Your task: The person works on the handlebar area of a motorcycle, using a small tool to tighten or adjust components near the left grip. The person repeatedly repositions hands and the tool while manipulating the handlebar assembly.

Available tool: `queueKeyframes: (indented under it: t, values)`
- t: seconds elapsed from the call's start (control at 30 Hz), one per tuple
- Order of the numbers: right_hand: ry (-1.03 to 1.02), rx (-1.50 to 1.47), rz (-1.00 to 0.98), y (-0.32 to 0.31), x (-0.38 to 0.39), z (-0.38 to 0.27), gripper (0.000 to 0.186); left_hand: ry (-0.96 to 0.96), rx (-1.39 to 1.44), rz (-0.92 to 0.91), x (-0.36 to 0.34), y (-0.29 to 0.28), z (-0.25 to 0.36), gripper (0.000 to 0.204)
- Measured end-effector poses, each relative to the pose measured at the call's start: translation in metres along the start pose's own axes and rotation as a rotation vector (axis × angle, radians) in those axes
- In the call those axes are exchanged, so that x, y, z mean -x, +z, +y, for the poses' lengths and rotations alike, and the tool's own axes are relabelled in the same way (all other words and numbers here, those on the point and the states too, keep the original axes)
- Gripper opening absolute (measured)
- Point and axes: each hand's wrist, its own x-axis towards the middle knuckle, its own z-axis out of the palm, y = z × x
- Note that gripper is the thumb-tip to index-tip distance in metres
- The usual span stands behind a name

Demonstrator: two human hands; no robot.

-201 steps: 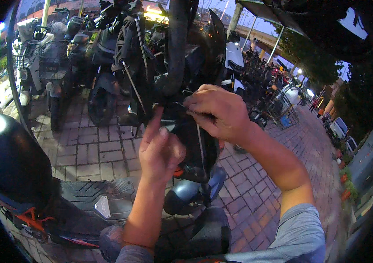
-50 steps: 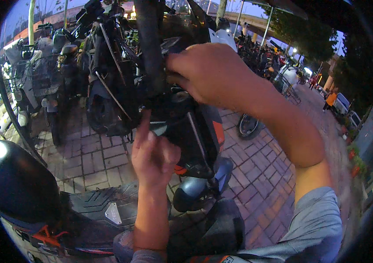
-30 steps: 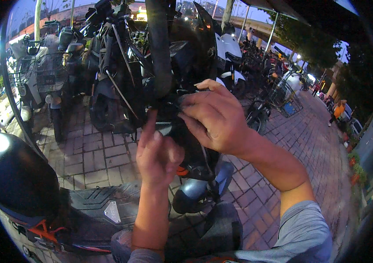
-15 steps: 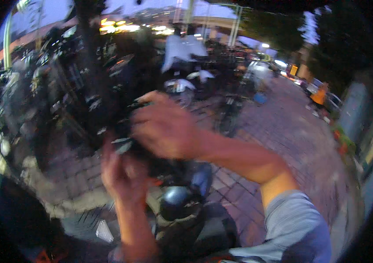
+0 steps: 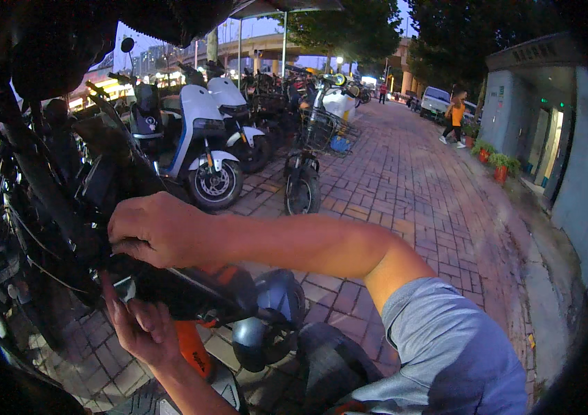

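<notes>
My right hand (image 5: 159, 228) reaches across from the right, fingers bent down against dark parts of a black and orange two-wheeler (image 5: 194, 346). What lies under its fingertips is hidden. Just below, my left hand (image 5: 143, 328) comes up from the lower edge, one digit stretched upward and the others bent. Between its digits shows a small shiny metal piece (image 5: 125, 288), too dark to name. Both hands work close together without clearly touching. A black, seat-like part (image 5: 218, 297) lies just right of them.
A round blue-grey shape (image 5: 252, 339) is near my knees. White scooters (image 5: 200, 131) and a bike with a basket (image 5: 304, 152) are parked ahead on brick paving (image 5: 418, 200). Potted plants (image 5: 501, 166) line a grey building (image 5: 550, 138). A person in orange (image 5: 454, 114) walks there.
The blurred view has turned and steadied, so surroundings are sharper. Both hands appear farther left and lower, still close together at the dark two-wheeler.
</notes>
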Motion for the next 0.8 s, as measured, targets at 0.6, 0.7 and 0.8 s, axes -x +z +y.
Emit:
queueKeyframes:
  t: [0.6,0.7,0.8]
  values:
    - [0.111,0.294,0.035,-0.007,-0.023,0.002,0.015,-0.075,0.02,0.035,0.002,0.004,-0.004,0.056]
    - [0.092,0.397,-0.037,-0.008,-0.035,0.003,0.016,-0.085,0.064,-0.104,0.001,-0.004,-0.001,0.055]
    - [0.095,0.478,-0.155,-0.007,-0.044,0.001,0.02,-0.079,0.061,-0.127,0.001,-0.008,0.002,0.055]
